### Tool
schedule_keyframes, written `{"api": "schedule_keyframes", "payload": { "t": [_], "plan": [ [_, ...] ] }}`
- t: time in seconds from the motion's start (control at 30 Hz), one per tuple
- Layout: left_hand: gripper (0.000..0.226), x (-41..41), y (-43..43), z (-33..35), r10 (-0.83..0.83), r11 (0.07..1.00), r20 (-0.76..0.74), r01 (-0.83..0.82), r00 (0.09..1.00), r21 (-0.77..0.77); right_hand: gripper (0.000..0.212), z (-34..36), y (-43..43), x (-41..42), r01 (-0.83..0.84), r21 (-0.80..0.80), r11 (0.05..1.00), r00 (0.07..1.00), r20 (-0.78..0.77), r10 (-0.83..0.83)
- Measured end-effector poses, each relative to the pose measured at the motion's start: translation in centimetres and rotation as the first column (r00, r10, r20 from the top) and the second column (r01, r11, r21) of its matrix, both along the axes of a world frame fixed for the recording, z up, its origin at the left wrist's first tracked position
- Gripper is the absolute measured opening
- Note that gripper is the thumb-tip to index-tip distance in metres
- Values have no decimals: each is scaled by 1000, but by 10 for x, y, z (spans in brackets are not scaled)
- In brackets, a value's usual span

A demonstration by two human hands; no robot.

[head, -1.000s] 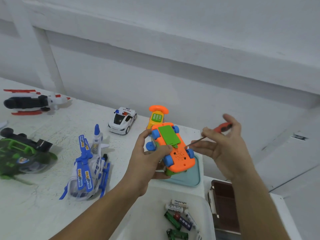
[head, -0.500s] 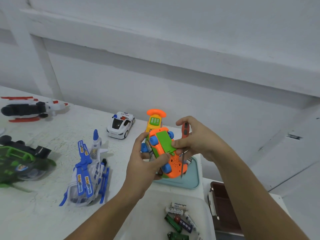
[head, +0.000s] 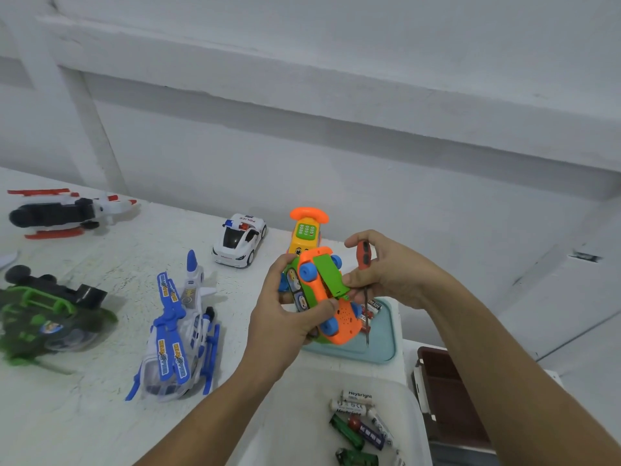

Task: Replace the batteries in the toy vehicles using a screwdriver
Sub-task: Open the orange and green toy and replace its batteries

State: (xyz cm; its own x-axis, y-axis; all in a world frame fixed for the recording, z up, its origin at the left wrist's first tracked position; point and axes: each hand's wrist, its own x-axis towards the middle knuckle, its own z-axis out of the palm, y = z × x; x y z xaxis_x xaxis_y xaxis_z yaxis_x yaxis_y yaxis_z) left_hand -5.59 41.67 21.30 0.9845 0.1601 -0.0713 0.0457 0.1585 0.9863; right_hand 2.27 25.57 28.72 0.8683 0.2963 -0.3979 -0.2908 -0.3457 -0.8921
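Both hands are up over the surface point(head: 100, 415) working on one toy. The left hand point(head: 289, 317) is wrapped round an orange toy car point(head: 339, 326), flipped belly-up and held in the air above a teal tray point(head: 384, 344), with the thumb across the underside and the fingers curled behind it. The right hand point(head: 396, 274) has the screwdriver point(head: 364, 260) clamped in its grip. The red-and-black handle sticks up by the thumb and the shaft hangs straight down beside the car, tip not on any screw. Its fingertips are on the edge of the green battery cover point(head: 327, 274) instead.

So I'd call this the cover-off step. The screw is probably dealt with (can't actually see it tho), and the lid looks a bit proud of the orange base at the near end. Next move needs a fingertip under that edge to lift it, the left hand stopping the car from twisting, and no dropping the driver.

Loose batteries point(head: 359, 422) sit in the white bin point(head: 302, 415) nearest the camera, with a few more in the tray. A police car point(head: 239, 240) and a blue helicopter point(head: 181, 331) sit on the surface
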Motion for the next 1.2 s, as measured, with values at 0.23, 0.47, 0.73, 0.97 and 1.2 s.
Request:
{"api": "schedule_keyframes", "payload": {
  "t": [0.23, 0.47, 0.73, 0.97, 1.2],
  "plan": [
    [67, 4, 3, -5, -43, 997, -127, 34, 991, -75, 55, -10, -15, 18, -34, 147, 988, 999, -20, 38],
    [60, 4, 14, -7, -63, 986, -172, 35, 983, -165, 54, -30, -36, 65, 56, 38, 998, 997, -45, -55],
    [62, -11, 28, -3, -233, 963, -121, 212, 965, -168, 50, -77, -37, 95, 58, -382, 922, 997, -30, -75],
    [68, -32, 30, 1, -306, 946, -73, 294, 949, -134, 48, -74, -36, 93, 43, -477, 878, 999, 17, -39],
    [74, -59, 27, 5, -290, 955, -54, 286, 955, -72, 61, -51, -47, 66, 38, -507, 861, 998, 58, -9]
  ]
}}
